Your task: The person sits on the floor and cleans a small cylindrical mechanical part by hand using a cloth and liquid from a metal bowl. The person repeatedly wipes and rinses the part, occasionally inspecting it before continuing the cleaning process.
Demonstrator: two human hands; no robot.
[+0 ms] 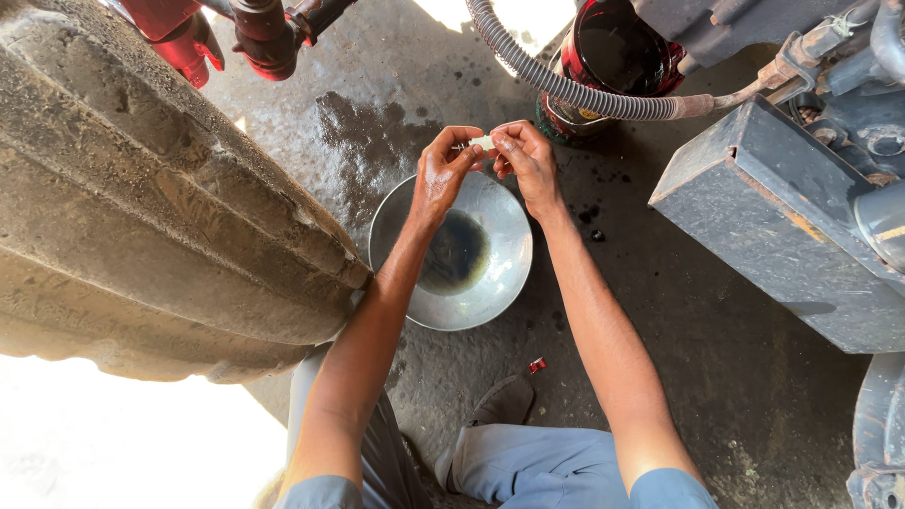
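Both hands meet above the far rim of a round metal bowl (500,283) that holds a pool of dark liquid. My left hand (443,170) and my right hand (525,160) pinch a small pale part (482,142) between their fingertips. The part is mostly hidden by the fingers, so its shape is unclear. The bowl rests on the stained concrete floor in front of my knees.
A huge muddy tyre (141,207) fills the left side. Red machine parts (189,38) hang at the top left. A ribbed hose (556,80) runs across a dark red bucket (613,57). A grey metal box (782,217) juts in from the right. A small red scrap (537,364) lies near my shoe (500,405).
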